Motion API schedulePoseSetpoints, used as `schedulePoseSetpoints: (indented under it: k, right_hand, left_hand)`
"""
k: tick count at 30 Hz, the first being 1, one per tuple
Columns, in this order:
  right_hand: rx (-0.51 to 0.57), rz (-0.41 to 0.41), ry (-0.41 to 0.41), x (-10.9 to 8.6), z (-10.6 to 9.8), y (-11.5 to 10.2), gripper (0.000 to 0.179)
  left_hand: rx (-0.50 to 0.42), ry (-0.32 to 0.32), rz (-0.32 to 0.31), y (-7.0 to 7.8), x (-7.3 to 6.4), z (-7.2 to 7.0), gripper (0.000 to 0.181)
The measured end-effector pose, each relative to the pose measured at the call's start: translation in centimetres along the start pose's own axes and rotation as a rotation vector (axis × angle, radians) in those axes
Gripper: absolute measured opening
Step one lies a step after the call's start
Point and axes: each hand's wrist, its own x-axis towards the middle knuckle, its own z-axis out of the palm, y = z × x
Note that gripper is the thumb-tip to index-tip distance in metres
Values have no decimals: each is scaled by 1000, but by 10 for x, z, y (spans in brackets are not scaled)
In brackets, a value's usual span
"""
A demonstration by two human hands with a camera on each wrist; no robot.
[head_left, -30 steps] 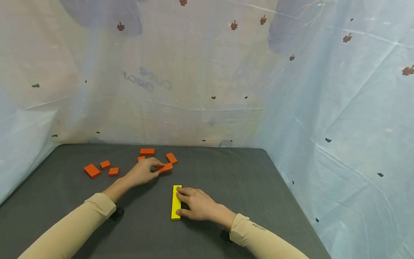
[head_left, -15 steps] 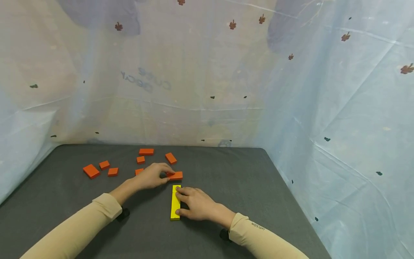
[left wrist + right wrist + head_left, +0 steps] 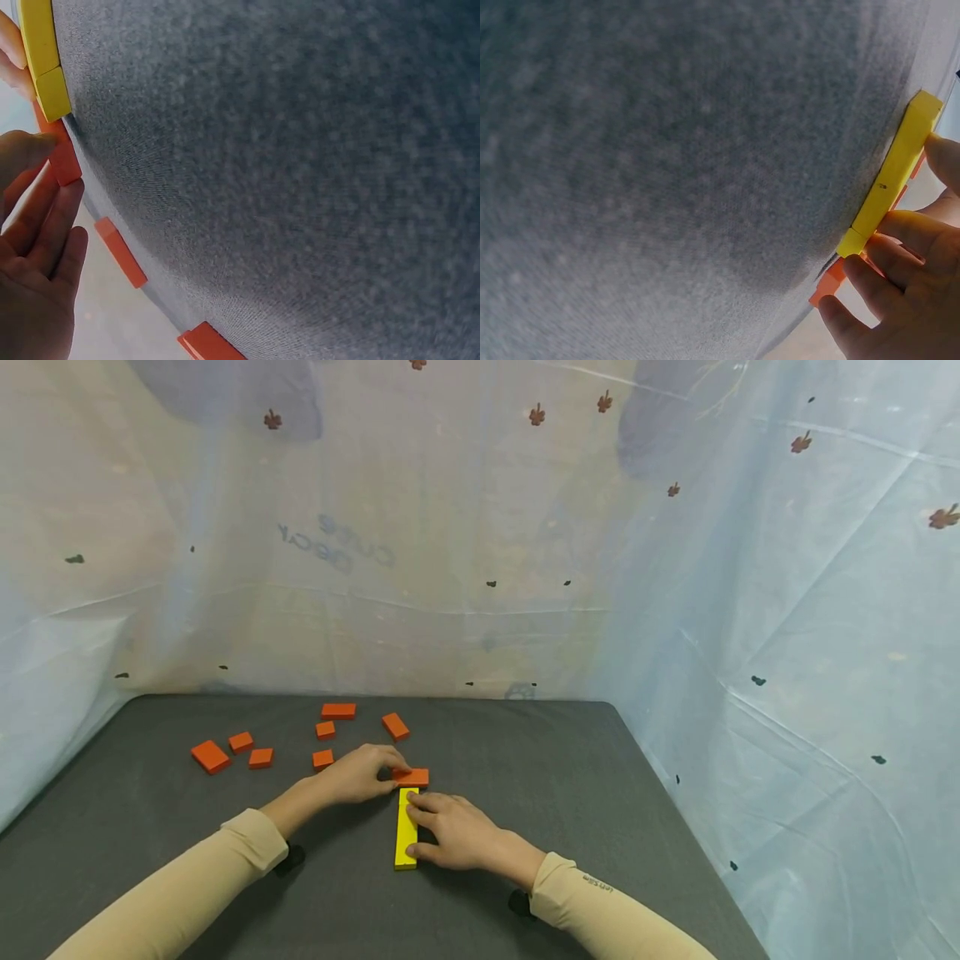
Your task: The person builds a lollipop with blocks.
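Note:
A long yellow block [image 3: 404, 843] lies lengthwise on the dark cloth, a short yellow block [image 3: 850, 243] lined up at its far end with a thin seam between them. My right hand [image 3: 467, 835] rests along the right side of this yellow row, thumb towards the near end and fingertips on the far part. At the row's far end my left hand [image 3: 363, 774] pinches an orange block [image 3: 416, 777] between thumb and fingers. That block lies crosswise, right at the yellow end, and its left part is covered by the fingertips.
Several loose orange blocks are spread over the back left of the table [image 3: 525, 777], among them a larger one [image 3: 211, 757], a small one [image 3: 323, 760] and a slanted one [image 3: 395, 727]. Translucent sheeting [image 3: 420, 635] hangs behind and at the sides.
My left hand has brought the orange block rightward and nearer, up to the far end of the yellow row. Orange blocks behind that hand came into view. My right hand has stayed in place.

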Motion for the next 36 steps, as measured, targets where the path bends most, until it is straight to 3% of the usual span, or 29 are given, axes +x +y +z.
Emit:
schedulePoseSetpoints:
  k: [8,24,31,36]
  right_hand:
    - [3,7,-8,0,0,-1,65]
    - [15,6,22,-1,4,4,65]
    - [-2,1,74,-2,5,4,67]
    - [12,41,68,-3,3,4,71]
  left_hand:
    - [-21,-28,-1,-2,-1,2,28]
    - [-12,-23,-9,0,-2,6,29]
    - [3,-4,-18,2,-5,5,31]
    - [-13,34,-27,-1,-11,-4,33]
